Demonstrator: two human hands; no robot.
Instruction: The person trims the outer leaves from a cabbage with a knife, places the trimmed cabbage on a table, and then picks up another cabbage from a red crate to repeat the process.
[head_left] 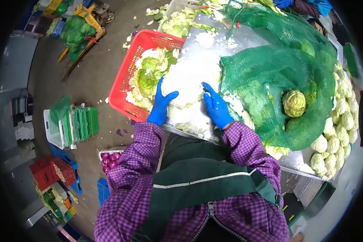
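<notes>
Item: 1 pale cabbage (186,82), large, outer leaves loose, sitting on the metal tabletop (252,42) at its near edge, directly in front of the person. Left hand (161,104), blue-gloved: cupped against the cabbage's left side, fingers pointing away from the body, thumb spread out across the lower leaves, holding it. Right hand (216,107), blue-gloved: cupped against the cabbage's right side, fingers curved onto the leaves, so the cabbage is held between the 2 hands. Sleeves: purple check, over a dark green apron. To the left, touching the tabletop's edge: 1 red basket (124,74), holding loose green and white leaves. To the right: 1 green net sack (266,76), opened out across the tabletop, with a whole green head (294,103) visible inside it and more heads under the mesh. Far right edge: a row of trimmed pale heads (342,121), packed close together. Leaf scraps (234,103) lie on the tabletop between the right hand and the sack. Beyond the basket: 1 white crate (174,8) with more leaves. On the floor, well apart to the left: stacked green crates (84,122) and a tray of red onions (110,156).
</notes>
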